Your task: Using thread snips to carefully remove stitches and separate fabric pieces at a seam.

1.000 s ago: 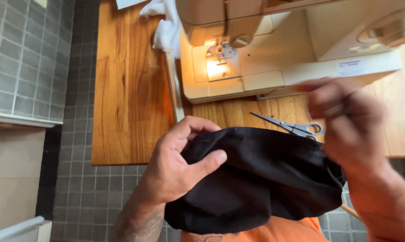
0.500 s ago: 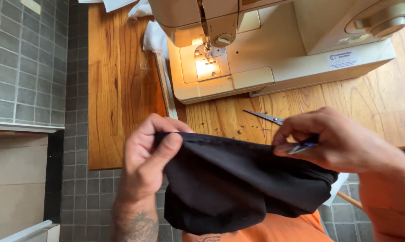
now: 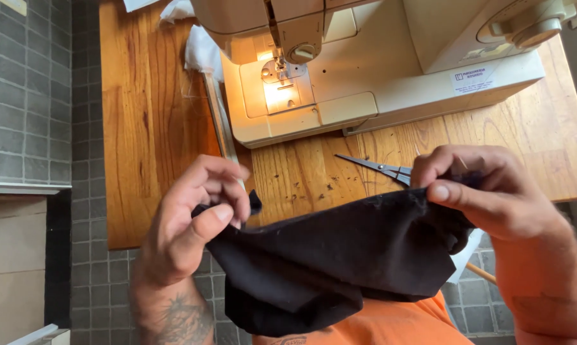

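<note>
Black cloth point(image 3: 339, 262) is hanging betw. both hands, stretched along its top edge, w/ the rest sagging down over the lap and an orange garment point(image 3: 390, 322). The left hand point(image 3: 186, 236) is pinching one corner betw. thumb and fingertips, a small tab of cloth poking out just past the pinch. The right hand point(image 3: 486, 191) is gripping the opposite end, thumb pressing over the edge, fingers curled behind it. Both are clenching on the fabric, nothing released. How far along: the cloth is not yet under the needle; it is being held up and spread in front of the wood table point(image 3: 148, 121), so judging by that, the piece is being checked or lined up and any stitching on this edge looks still to do. Just beyond the right-hand grip, scissors point(image 3: 378, 167) are lying on the table, untouched. Farther off from both grips, the sewing machine point(image 3: 365, 64) is sitting w/ its lamp glowing at the needle area. Hard to tell: whether the edge already has a seam, since black on black is hiding detail. The scissor handles are tucked behind the right hand, the machine's top is cut off, and white scraps point(image 3: 199, 45) beyond the left grip are only partly showing.
</note>
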